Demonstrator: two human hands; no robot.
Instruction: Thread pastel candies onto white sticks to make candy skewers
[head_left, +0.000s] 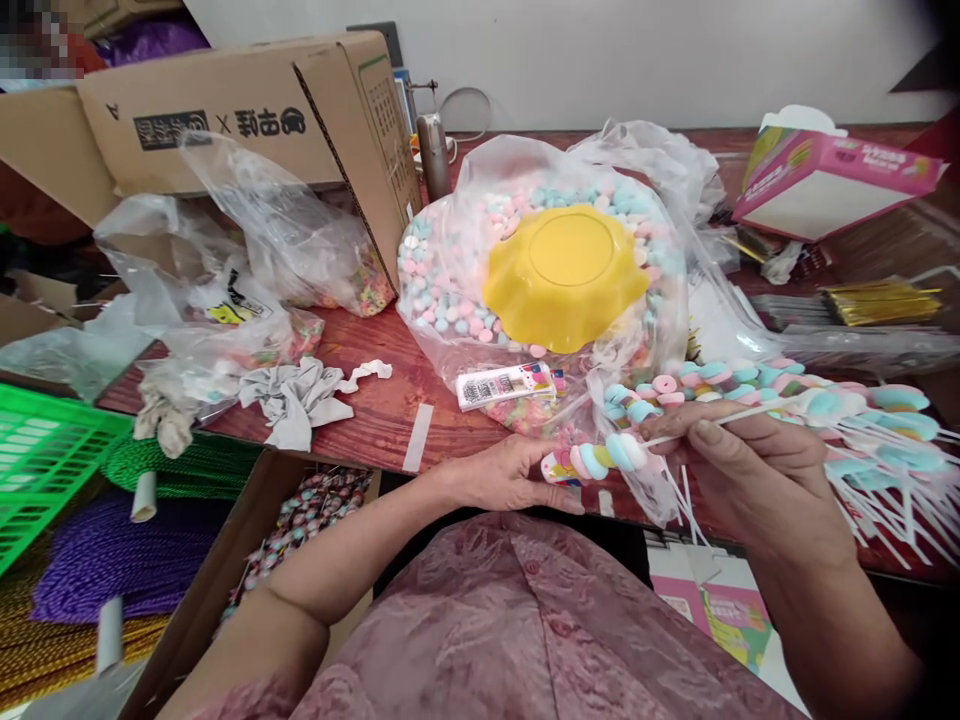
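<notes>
A marshmallow skewer (598, 457), strung with pink, blue, yellow and white pieces, lies level in front of my body. My right hand (750, 465) pinches its thin white stick (712, 422). At the skewer's far left end my left hand (517, 475) has its fingers closed about a small printed wrapper (556, 466); part of the wrapper is hidden. Several more marshmallow skewers (817, 400) lie in a pile behind and beside my right hand. A large clear bag of pink, blue and white marshmallows (450, 300) sits ahead, with a yellow scalloped bowl (570, 260) upside down on it.
A big cardboard box (225, 120) stands at the back left, with clear bags (277, 230) before it. Crumpled cloth (292, 400) and a printed packet (504, 385) lie on the table. A pink carton (847, 170) is at the right. A green basket (52, 470) is at the left.
</notes>
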